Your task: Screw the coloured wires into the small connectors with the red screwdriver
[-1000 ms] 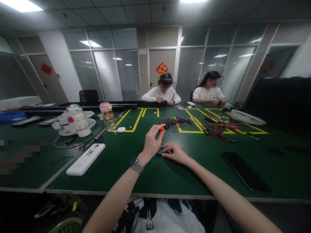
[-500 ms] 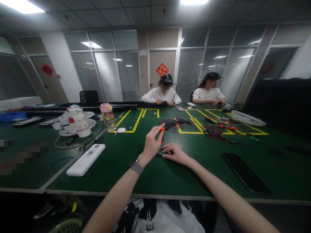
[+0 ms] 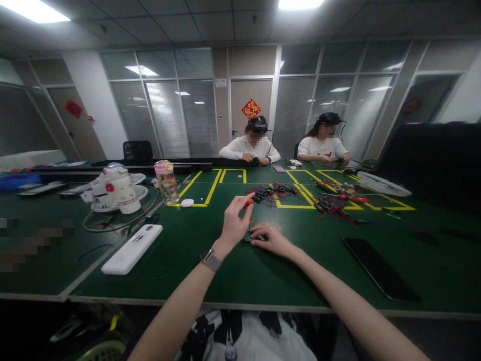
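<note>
My left hand (image 3: pixel 236 219) is closed around the orange handle of a small screwdriver (image 3: pixel 250 201), held upright with its shaft pointing down. Its tip meets a small green terminal block (image 3: pixel 247 239) on the table. My right hand (image 3: pixel 269 237) rests on the table just right of the tip, thumb and fingers pinching that block, which they partly cover. Beyond my hands lies a pile of green connectors with red and blue wires (image 3: pixel 276 191). A second wired bundle (image 3: pixel 332 206) sits further right.
On the green table (image 3: pixel 180 271) lie a white power bank (image 3: pixel 132 249) at left and a black phone (image 3: pixel 379 268) at right. A pink-lidded bottle (image 3: pixel 167 183) and white jug (image 3: pixel 122 188) stand back left. Two people (image 3: pixel 250 145) sit opposite. Red-handled pliers (image 3: pixel 353 197) lie at right.
The left hand has shifted very slightly on the screwdriver, and its handle looks a little tilted or turned. The right hand stays on the terminal block.
</note>
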Action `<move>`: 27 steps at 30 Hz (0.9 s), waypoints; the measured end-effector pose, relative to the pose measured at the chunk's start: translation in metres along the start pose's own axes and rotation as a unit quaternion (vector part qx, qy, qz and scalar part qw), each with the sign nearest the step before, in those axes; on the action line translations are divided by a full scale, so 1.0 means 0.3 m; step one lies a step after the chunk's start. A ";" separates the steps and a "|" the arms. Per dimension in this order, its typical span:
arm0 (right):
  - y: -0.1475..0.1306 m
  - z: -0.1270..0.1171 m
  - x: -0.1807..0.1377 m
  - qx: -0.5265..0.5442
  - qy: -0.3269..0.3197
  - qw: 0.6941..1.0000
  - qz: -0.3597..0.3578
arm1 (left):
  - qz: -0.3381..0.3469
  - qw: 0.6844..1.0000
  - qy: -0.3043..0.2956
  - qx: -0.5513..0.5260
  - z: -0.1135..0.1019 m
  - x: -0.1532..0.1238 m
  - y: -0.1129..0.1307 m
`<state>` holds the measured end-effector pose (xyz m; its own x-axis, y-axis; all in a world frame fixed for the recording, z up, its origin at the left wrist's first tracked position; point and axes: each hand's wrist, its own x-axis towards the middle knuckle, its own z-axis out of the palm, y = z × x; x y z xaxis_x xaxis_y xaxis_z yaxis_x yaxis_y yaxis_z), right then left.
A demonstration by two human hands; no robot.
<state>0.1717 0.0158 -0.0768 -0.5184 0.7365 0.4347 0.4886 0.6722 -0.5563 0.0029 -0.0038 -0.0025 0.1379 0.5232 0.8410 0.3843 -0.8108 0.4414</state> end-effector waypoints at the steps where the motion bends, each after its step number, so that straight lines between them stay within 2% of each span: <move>1: 0.000 0.000 0.000 0.001 0.001 1.000 0.001 | 0.000 1.000 0.008 0.010 0.000 -0.001 0.000; 4: 0.001 -0.001 0.000 0.005 0.002 1.000 0.005 | -0.004 1.000 0.019 0.022 -0.001 -0.003 0.003; 10: 0.006 -0.001 -0.001 0.005 0.000 1.000 0.001 | -0.009 0.999 -0.012 -0.030 -0.002 0.000 0.004; 17: 0.002 -0.002 0.002 0.009 0.000 1.000 0.007 | -0.001 0.999 0.025 0.023 0.000 -0.003 0.001; 23: 0.007 0.001 -0.003 0.009 -0.008 1.000 0.007 | 0.000 1.000 -0.010 -0.009 -0.006 0.000 0.006; 27: -0.003 -0.035 0.008 0.035 -0.043 0.998 0.010 | 0.001 1.000 0.013 0.014 -0.006 0.001 0.002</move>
<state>0.1774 0.0177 -0.0679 -0.5694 0.7383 0.3616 0.4508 0.6482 -0.6137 0.0017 -0.0046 -0.0015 0.1161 0.5142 0.8498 0.4092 -0.8043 0.4308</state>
